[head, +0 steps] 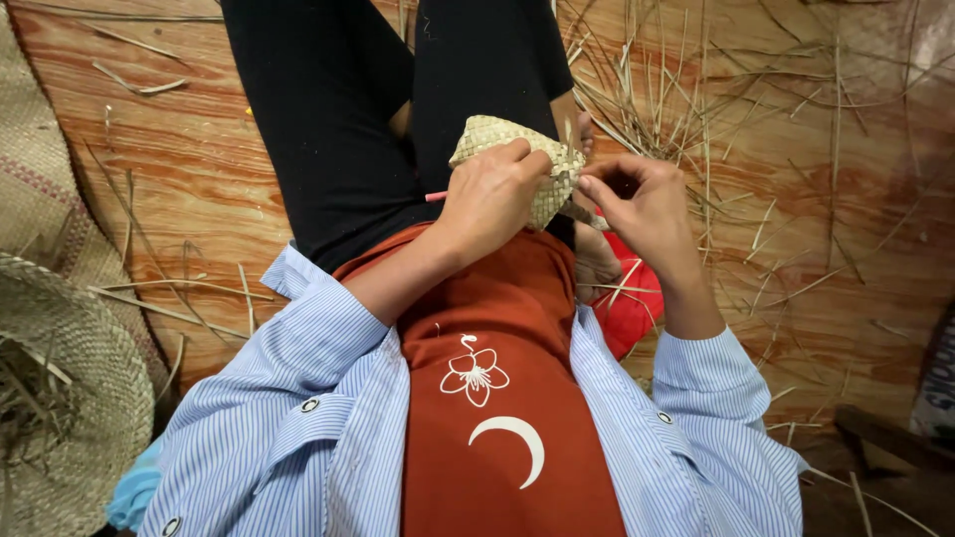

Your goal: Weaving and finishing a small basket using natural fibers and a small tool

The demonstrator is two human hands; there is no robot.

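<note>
Head view: the left hand point(489, 199) is closed on a small woven straw piece point(517, 164), fingers curled over its top edge, holding it above the lap against the black trousers point(328, 129). A thin pink stick point(436, 196) pokes out from under that hand, on the side away from the weave. The right hand point(642, 204) sits just beside the weave's right edge, thumb and forefinger pinched together at the edge; what they pinch is too small to tell. Under the right hand, below the weave, a red object point(637, 303) lies on the floor, partly hidden by the wrist. Loose straw point(696, 109) is scattered over the wooden floor point(199, 169), thickest up and to the right of the weave. Far to the left of the weave, a woven basket point(70, 398) with straw scraps inside lies on a woven mat point(35, 199). The person wears a striped blue shirt point(328, 418) over a rust-red top point(497, 398).
</note>
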